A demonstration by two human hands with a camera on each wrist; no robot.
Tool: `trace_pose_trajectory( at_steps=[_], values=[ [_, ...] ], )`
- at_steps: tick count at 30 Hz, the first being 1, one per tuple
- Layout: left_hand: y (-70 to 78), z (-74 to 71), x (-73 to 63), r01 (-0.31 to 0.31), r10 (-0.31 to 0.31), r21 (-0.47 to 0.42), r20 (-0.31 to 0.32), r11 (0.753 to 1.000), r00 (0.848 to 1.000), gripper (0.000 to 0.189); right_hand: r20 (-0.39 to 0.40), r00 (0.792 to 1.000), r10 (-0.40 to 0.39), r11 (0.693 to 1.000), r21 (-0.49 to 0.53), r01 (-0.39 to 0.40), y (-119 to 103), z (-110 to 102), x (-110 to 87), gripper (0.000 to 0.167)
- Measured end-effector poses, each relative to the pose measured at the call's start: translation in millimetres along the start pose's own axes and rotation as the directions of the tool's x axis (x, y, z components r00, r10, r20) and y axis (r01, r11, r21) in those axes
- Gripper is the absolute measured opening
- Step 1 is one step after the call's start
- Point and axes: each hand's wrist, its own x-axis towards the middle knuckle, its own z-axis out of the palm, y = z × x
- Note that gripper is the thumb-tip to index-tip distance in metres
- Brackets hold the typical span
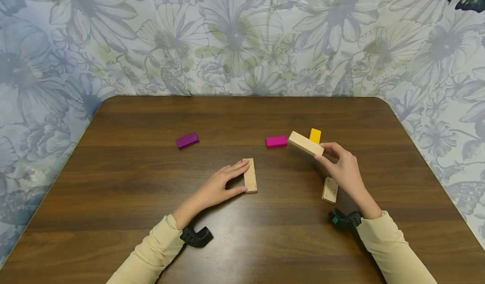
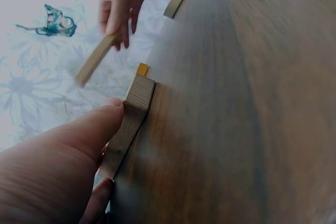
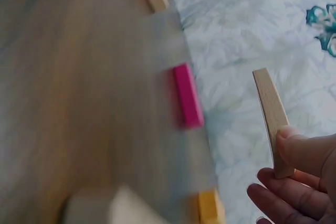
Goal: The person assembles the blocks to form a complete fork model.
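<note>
A plain wooden block (image 1: pixel 250 176) lies on the table, and my left hand (image 1: pixel 221 187) holds it with the thumb at its near end and fingertips at the far end. In the left wrist view the thumb presses against this block (image 2: pixel 131 119). My right hand (image 1: pixel 342 168) pinches one end of another plain wooden block (image 1: pixel 305 143), raised off the table and slanted. The right wrist view shows this block (image 3: pixel 270 116) between thumb and fingers. Just behind it stands a partly hidden yellow block (image 1: pixel 315 135). Left of that lies a magenta block (image 1: pixel 276 141).
A third plain wooden block (image 1: pixel 329 190) rests on the table below my right hand. Farther left is a purple block (image 1: pixel 187 140). The brown wooden table (image 1: pixel 113 183) meets a floral-patterned backdrop (image 1: pixel 235 44) at its back edge. Dark devices are strapped to both wrists.
</note>
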Motion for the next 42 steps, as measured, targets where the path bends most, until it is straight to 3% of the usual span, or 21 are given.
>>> trace_pose_trajectory(
  at_steps=[6, 13, 21, 31, 42],
  values=[
    [0.0, 0.8, -0.4, -0.002, 0.002, -0.005, 0.001, 1.000, 1.000, 0.060, 0.058, 0.997, -0.049, 0.997, 0.067, 0.045, -20.9, 21.1, 22.2, 0.032],
    [1.7, 1.2, -0.9, 0.005, -0.005, 0.003, -0.011, 1.000, 1.000, 0.063, 0.139, 0.989, -0.055, 0.988, 0.152, 0.033, -45.2, 63.5, 40.6, 0.032],
    [2.3, 2.0, -0.7, 0.006, -0.006, 0.005, -0.010, 1.000, 1.000, 0.064, 0.220, 0.973, -0.068, 0.988, 0.148, 0.035, -53.0, 101.7, 48.9, 0.029],
    [2.2, 1.2, -0.8, 0.011, -0.011, 0.014, 0.002, 1.000, 1.000, 0.064, 0.259, 0.965, -0.040, 0.988, 0.157, -0.001, -50.6, 116.3, 46.9, 0.030],
    [2.3, 0.4, -0.4, 0.001, -0.001, 0.015, -0.001, 1.000, 1.000, 0.064, 0.247, 0.962, -0.117, 0.991, 0.094, 0.096, -43.2, 118.5, 46.9, 0.032]
  ],
)
